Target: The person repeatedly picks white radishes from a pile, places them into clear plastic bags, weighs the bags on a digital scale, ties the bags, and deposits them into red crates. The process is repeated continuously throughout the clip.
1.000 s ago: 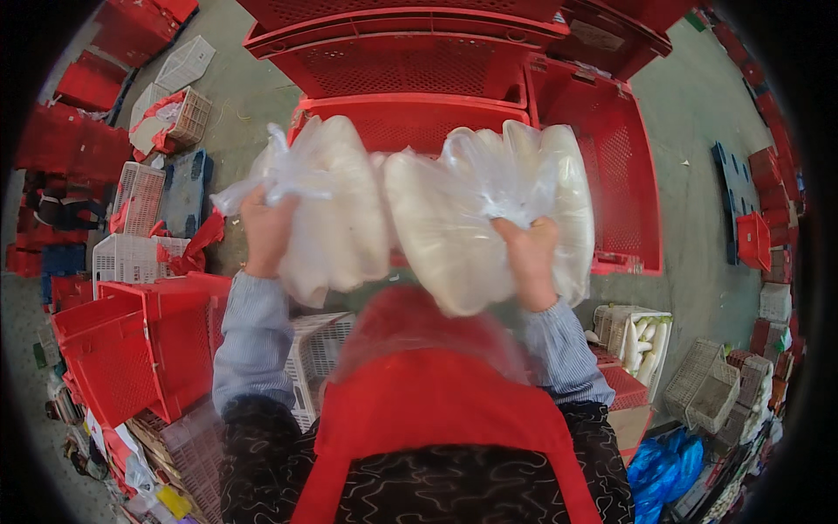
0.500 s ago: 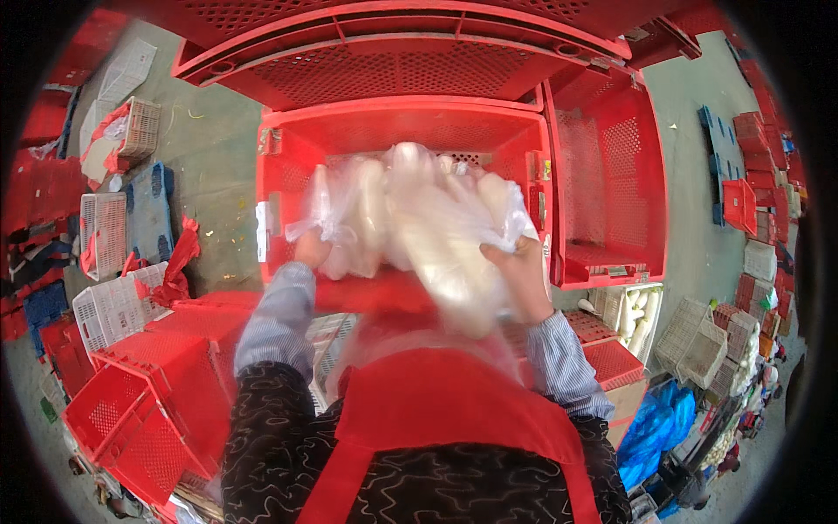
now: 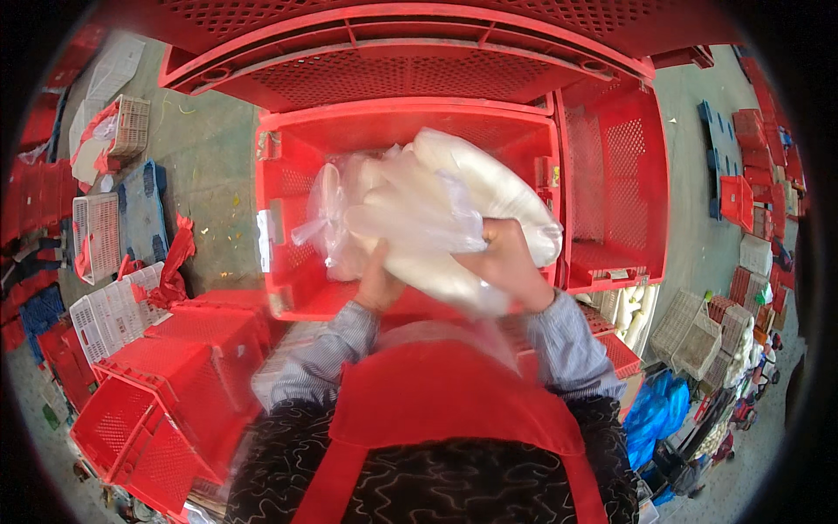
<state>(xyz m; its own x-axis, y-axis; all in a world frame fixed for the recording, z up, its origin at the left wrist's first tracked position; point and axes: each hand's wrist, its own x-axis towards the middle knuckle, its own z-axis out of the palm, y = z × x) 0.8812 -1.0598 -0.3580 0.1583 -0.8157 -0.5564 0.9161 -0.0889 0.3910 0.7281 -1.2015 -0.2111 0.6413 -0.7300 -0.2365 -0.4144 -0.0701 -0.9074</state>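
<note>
Inside a red crate [image 3: 349,131], one knotted clear bag [image 3: 330,214] is seen resting at left; a second bag [image 3: 428,196], filled with long white vegetables [image 3: 489,175], is held beside it, not yet released. It is gripped by the right hand [image 3: 506,258], closed; the left hand [image 3: 380,279] is set against its near end, its finger closure unclear. Bags: two; hands: two; vegetables: uncountable.

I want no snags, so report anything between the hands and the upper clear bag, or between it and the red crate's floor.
Nothing visible separates the right hand or left hand from the upper clear bag. At its left, another clear bag sits in the red crate, apparently partly beneath it.
</note>
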